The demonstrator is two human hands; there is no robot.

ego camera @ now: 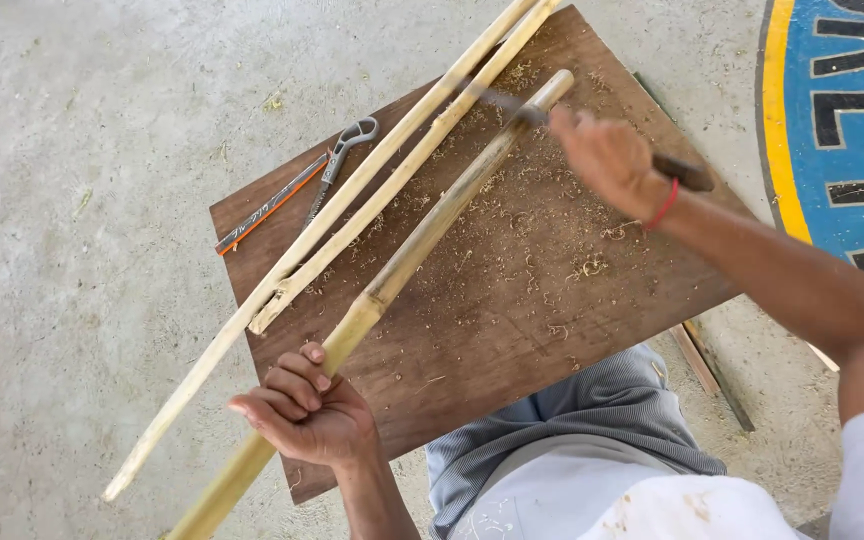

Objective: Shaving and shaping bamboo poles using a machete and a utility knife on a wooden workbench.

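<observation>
Bamboo pole (422,235) gripped by left hand (307,415), right hand (607,155) carving.

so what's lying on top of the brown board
Three bamboo poles, pale wood shavings, grey pliers and a dark strip with an orange edge lie on the brown board. The right hand hides some of it.

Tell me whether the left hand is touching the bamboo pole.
Touching. The head view shows the left hand with its fingers curled around the bamboo pole, gripping it near its lower end.
</observation>
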